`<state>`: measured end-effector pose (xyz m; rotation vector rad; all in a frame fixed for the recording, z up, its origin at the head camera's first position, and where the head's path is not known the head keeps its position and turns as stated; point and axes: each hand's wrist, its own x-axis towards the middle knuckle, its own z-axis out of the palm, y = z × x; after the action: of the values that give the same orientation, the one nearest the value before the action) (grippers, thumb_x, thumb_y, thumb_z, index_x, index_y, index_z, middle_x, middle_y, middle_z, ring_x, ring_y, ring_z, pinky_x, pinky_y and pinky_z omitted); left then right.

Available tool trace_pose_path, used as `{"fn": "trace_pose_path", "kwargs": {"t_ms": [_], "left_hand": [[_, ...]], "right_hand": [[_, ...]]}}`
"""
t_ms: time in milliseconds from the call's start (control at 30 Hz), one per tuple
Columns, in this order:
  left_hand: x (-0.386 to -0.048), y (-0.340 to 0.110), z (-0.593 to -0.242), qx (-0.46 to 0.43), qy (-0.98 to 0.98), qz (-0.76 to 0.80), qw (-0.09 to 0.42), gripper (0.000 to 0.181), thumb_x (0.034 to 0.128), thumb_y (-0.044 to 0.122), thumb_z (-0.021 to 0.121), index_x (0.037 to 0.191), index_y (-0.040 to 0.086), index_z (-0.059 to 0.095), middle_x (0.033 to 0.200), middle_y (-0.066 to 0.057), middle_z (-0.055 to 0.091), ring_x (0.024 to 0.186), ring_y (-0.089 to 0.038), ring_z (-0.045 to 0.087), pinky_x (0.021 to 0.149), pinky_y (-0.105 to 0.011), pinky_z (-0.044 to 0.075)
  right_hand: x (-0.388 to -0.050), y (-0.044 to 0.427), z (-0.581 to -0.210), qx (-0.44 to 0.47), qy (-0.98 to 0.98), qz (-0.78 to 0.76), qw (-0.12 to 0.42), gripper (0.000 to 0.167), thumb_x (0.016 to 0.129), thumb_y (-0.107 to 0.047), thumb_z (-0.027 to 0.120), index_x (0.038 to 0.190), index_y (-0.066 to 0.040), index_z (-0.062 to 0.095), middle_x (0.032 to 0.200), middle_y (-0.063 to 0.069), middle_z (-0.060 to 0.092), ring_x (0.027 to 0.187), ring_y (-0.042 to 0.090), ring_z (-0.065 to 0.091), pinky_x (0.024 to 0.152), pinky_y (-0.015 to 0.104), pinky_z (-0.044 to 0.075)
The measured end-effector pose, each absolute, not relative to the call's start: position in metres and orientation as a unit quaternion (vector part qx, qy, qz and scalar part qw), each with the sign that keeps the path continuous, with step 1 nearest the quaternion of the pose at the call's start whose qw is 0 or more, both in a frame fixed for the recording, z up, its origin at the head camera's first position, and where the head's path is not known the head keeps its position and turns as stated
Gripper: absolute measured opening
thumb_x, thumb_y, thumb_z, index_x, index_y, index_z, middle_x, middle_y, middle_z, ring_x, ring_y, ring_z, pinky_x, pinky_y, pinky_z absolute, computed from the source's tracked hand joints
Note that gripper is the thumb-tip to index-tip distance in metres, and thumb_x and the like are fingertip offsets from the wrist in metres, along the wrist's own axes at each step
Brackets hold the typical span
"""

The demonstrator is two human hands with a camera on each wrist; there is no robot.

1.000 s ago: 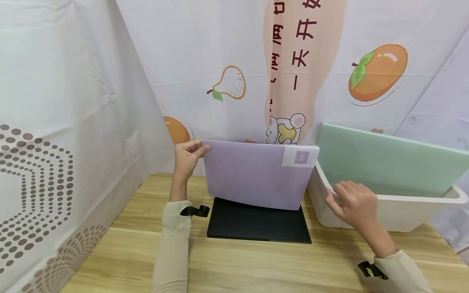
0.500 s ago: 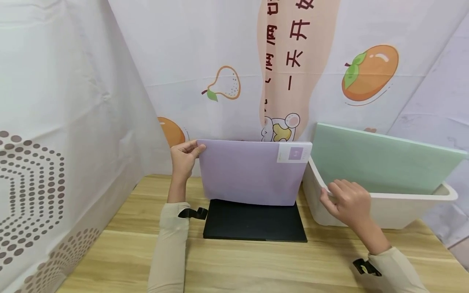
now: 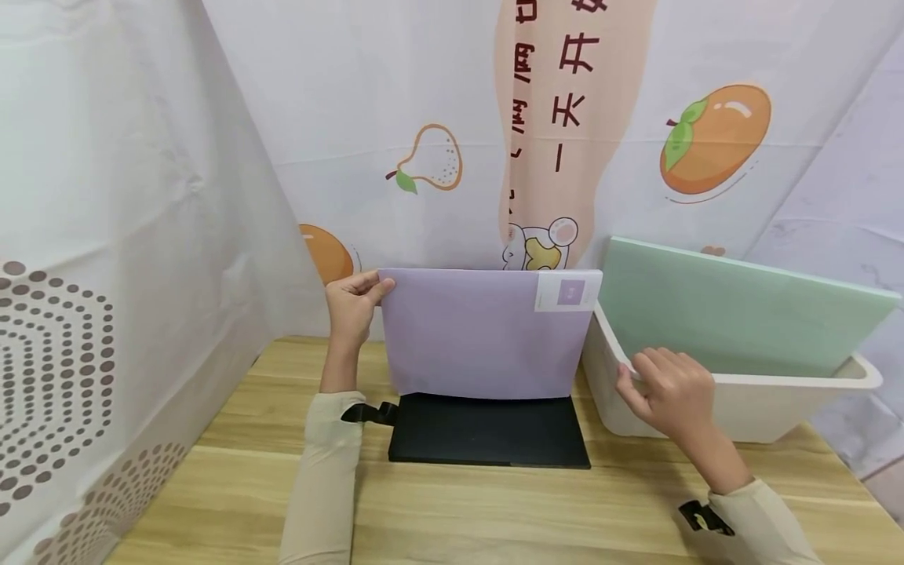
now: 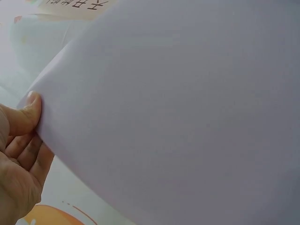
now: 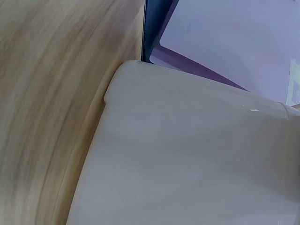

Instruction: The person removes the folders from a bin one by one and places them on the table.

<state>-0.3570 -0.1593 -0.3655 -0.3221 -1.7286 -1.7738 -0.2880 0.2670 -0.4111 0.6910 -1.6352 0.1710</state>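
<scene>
The left hand (image 3: 351,308) pinches the upper left corner of a purple folder (image 3: 480,337), thumb in front; the left wrist view shows the same hand (image 4: 21,154) at the corner of the purple sheet (image 4: 164,112). The folder stands upright, its lower edge at the back part of a flat black panel (image 3: 487,431) on the table. A white label (image 3: 547,294) is at its upper right. The right hand (image 3: 671,390) grips the near left rim of a white bin (image 3: 763,404), fingers curled over it. In the right wrist view the bin's wall (image 5: 187,150) hides most of that hand.
A green folder (image 3: 727,314) leans inside the bin at the right. Behind the table (image 3: 480,510) hangs a white curtain (image 3: 353,94) with fruit prints, and more curtain runs along the left side.
The view has shifted slightly, so things sit further left than a second ago. The purple folder stands a little straighter, and both hands keep their grips.
</scene>
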Motion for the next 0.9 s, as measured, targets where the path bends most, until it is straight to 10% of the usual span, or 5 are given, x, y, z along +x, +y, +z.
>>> {"fn": "trace_pose_path", "kwargs": {"t_ms": [900], "left_hand": [[-0.339,-0.182,-0.343,0.000,-0.607,-0.723,0.329,0.011,0.0810,-0.010,0.080,0.091,-0.006,0.080,0.062,0.012,0.071,0.054,-0.004,0.059,0.050,-0.017,0.049]], "right_hand": [[-0.287,0.266,-0.410,0.303,-0.716,0.080,0.624,0.041,0.091,-0.026,0.049,0.054,-0.011,0.038,0.049,-0.006,0.027,0.046,0.006,0.017,0.045,0.024,0.009]]}}
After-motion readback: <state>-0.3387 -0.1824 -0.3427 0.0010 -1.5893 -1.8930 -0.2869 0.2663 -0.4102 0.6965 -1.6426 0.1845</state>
